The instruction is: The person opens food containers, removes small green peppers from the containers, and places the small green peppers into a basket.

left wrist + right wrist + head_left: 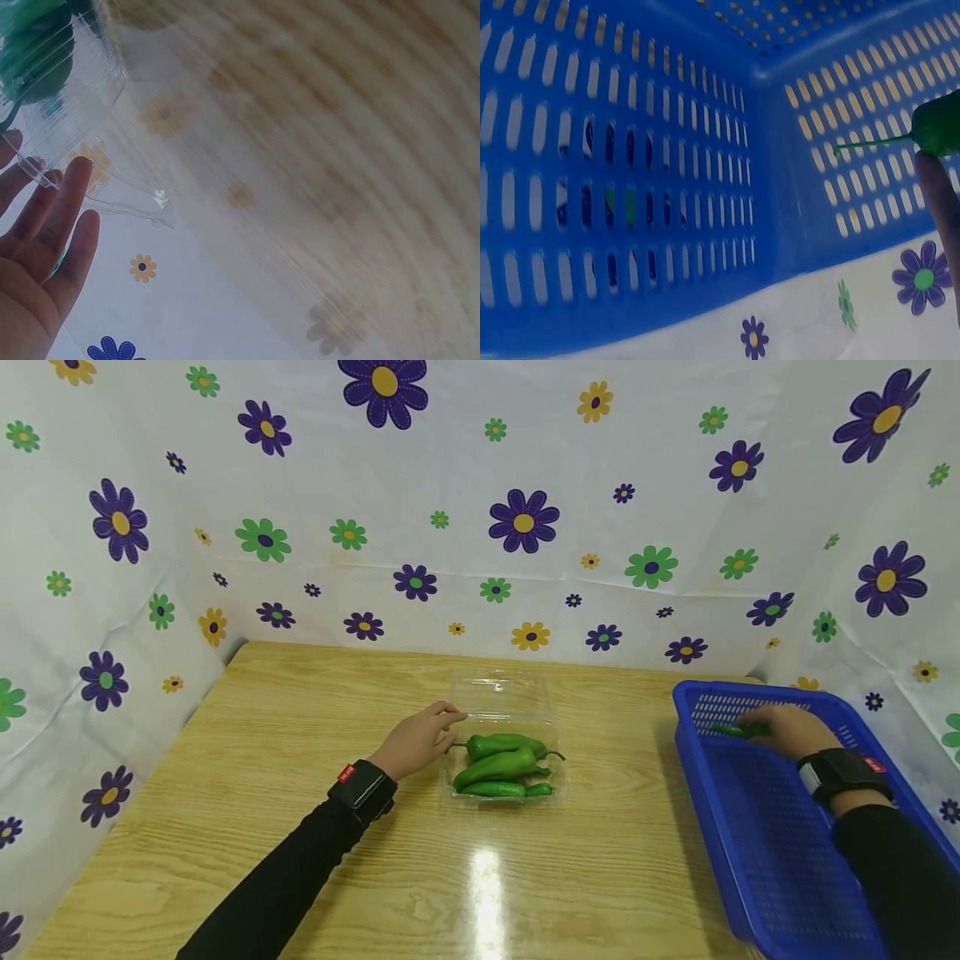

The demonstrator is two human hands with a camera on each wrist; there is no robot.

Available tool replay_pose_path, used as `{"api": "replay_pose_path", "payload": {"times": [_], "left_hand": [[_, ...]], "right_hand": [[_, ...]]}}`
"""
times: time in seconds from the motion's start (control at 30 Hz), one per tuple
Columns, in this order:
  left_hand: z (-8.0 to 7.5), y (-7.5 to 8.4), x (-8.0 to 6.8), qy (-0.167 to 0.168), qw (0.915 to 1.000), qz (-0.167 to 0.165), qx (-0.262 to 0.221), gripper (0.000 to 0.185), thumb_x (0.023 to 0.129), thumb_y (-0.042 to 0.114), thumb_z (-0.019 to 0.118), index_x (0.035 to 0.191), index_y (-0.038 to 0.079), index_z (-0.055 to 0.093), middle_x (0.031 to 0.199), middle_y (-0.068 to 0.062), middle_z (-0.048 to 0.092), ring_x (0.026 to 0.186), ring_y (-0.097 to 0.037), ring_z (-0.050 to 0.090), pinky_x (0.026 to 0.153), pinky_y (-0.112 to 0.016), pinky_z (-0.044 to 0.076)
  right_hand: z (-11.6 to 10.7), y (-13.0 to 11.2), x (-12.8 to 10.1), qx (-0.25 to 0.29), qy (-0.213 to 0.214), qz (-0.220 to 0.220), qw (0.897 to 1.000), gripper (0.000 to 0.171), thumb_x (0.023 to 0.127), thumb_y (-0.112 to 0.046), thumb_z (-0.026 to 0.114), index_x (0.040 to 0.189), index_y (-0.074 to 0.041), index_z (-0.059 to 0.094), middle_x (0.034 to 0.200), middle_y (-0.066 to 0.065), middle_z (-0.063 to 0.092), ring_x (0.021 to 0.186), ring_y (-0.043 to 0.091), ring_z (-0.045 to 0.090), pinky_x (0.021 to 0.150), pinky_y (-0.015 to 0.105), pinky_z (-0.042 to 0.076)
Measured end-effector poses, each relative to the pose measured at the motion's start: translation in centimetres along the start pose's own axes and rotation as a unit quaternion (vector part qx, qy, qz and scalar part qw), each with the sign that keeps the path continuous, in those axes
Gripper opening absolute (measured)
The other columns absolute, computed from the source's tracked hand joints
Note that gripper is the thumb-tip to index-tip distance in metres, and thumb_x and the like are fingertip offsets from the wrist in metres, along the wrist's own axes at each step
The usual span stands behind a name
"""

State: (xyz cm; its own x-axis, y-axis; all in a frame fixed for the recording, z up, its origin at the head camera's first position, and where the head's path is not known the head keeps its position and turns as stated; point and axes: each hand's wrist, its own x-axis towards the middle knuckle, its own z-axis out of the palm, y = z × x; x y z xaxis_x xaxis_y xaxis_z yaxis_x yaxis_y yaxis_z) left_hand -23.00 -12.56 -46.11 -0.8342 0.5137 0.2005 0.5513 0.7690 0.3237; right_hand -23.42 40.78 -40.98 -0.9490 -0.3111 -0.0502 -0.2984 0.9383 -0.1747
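Observation:
A clear plastic clamshell box (501,697) stands open in the middle of the wooden table, with three green peppers (501,765) lying in its tray. My left hand (441,720) reaches its left side, and straight fingers (69,196) touch the clear lid edge (112,191). Over at the right, my right hand (759,727) is inside the blue basket (757,852) and pinches a green pepper (737,729) near the far wall. In the right wrist view that pepper (939,126) and its thin stem show beside one finger (939,196).
The wooden table (300,827) is walled on three sides by a white cloth with flowers (525,518). The blue basket (667,150) sits at the table's right edge, its slotted floor bare apart from the held pepper.

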Motion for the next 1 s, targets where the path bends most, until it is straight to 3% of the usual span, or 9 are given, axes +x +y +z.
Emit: {"api": "replay_pose_path", "payload": {"times": [0.53,0.73,1.0], "left_hand": [[0.1,-0.1,0.0,-0.003,1.0,0.0,0.001,0.036,0.093,0.015,0.059,0.128,0.01,0.058,0.122,-0.008,0.057,0.076,-0.013,0.058,0.063,-0.023,0.045],[0.1,-0.1,0.0,-0.006,1.0,-0.004,-0.002,0.036,0.093,0.015,0.058,0.129,0.01,0.058,0.123,-0.009,0.057,0.079,-0.014,0.06,0.064,-0.024,0.045],[0.2,-0.2,-0.1,-0.007,0.9999,-0.008,-0.005,0.036,0.094,0.015,0.057,0.129,0.01,0.057,0.124,-0.008,0.056,0.089,-0.018,0.064,0.07,-0.029,0.051]], "right_hand": [[2.4,0.1,0.8,-0.022,-0.016,0.001,1.0,0.028,0.07,0.0,0.076,0.097,0.003,0.071,0.089,0.018,0.071,0.083,0.035,0.067,0.077,0.052,0.052],[2.9,0.7,0.9,-0.022,-0.031,0.014,0.999,0.029,0.069,-0.001,0.078,0.097,0.004,0.07,0.088,0.02,0.07,0.083,0.036,0.066,0.077,0.053,0.051],[3.8,1.4,1.1,-0.024,-0.018,0.008,1.0,0.031,0.068,0.001,0.077,0.098,0.006,0.07,0.089,0.022,0.07,0.085,0.038,0.066,0.078,0.053,0.051]]}}
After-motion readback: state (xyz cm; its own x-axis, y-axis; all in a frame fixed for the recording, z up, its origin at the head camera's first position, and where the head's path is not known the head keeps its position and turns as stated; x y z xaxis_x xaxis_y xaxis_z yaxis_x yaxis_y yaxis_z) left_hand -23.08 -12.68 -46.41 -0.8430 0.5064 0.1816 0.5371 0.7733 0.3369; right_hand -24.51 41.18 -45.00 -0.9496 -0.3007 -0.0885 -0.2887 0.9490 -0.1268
